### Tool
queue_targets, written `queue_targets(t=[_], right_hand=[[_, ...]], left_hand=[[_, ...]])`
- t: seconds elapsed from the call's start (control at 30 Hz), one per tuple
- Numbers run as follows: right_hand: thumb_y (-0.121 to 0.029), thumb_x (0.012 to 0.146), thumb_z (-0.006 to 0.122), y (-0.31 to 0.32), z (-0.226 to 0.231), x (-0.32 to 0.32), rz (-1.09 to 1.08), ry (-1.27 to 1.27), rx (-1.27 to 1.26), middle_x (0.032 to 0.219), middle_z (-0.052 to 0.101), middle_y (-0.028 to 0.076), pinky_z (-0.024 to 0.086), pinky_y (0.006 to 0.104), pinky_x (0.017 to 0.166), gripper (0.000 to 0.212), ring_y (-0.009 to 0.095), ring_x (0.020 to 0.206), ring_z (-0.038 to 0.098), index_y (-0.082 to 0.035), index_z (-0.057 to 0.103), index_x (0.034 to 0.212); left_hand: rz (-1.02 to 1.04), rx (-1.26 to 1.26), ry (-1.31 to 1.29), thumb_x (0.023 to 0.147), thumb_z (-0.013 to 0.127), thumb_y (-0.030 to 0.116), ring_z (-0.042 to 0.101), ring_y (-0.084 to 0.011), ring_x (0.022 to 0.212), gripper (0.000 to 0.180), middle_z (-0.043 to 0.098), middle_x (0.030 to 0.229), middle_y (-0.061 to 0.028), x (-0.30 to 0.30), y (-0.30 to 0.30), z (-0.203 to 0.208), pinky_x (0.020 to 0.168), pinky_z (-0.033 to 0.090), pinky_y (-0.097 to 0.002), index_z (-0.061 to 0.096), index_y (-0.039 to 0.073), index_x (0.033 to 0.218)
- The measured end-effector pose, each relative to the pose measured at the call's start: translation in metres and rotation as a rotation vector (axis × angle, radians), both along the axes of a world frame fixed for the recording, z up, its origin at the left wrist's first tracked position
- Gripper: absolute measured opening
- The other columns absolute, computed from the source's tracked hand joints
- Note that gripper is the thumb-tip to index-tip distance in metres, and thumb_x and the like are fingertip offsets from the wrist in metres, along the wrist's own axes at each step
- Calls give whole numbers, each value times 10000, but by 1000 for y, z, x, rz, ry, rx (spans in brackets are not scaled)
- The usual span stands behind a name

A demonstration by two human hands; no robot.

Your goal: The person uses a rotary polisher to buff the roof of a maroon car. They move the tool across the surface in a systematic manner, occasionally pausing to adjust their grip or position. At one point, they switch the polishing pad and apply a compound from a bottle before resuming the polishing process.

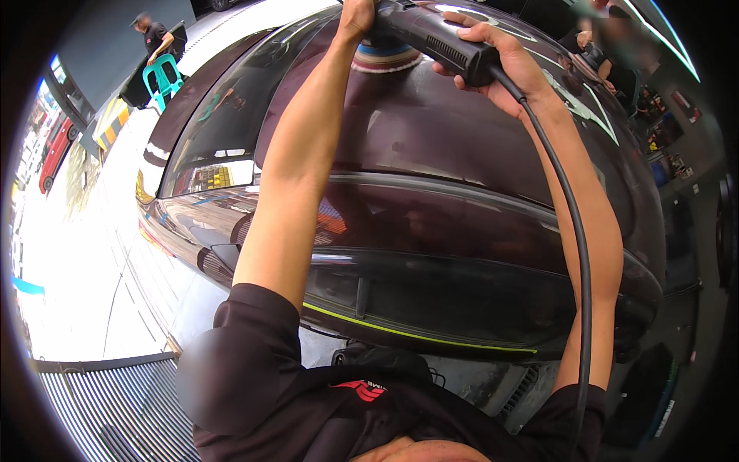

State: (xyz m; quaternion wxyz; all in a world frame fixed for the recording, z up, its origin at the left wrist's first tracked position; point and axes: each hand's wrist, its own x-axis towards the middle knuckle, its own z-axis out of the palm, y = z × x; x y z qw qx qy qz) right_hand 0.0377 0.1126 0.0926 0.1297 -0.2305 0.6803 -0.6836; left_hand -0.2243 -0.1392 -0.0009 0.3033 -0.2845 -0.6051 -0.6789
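Observation:
A black electric polisher (pixel 427 32) rests on the glossy dark maroon car roof (pixel 454 127). Its round, striped pad (pixel 387 60) is pressed flat to the paint beneath the tool's front. My left hand (pixel 357 17) grips the front end, partly cut off by the upper edge of the head view. Around the rear of the body, beside the vents, my right hand (pixel 508 65) is closed, thumb on top and fingertips showing on the near side. From that end a black cord (pixel 573 208) runs down along my right forearm toward my body.
Along the car's near side runs a dark side window (pixel 431 300). At the far left stand a person (pixel 154 38), a green plastic chair (pixel 160 79) and a yellow-black barrier (pixel 113 127); a red car (pixel 55 150) is outside. Another person (pixel 585 46) is at the far right. A floor grate (pixel 115 400) lies lower left.

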Motion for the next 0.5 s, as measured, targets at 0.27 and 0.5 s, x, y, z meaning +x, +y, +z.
queue_targets(t=[0.27, 0.5], right_hand=[[-321, 858, 745, 74, 41, 29, -147, 130, 376, 1193, 623, 155, 617, 317, 637, 779, 217, 902, 735, -150, 446, 1556], [-316, 761, 813, 102, 90, 15, -377, 259, 1244, 1289, 654, 267, 591, 415, 776, 981, 340, 919, 733, -2, 357, 1570]], left_hand=[[187, -230, 32, 1032, 349, 363, 704, -328, 996, 578, 754, 1048, -252, 18, 102, 38, 921, 509, -410, 728, -58, 1143], [-107, -174, 146, 1035, 376, 295, 709, -353, 979, 508, 746, 1012, -274, 34, 187, 63, 905, 526, -409, 753, -45, 1036]])
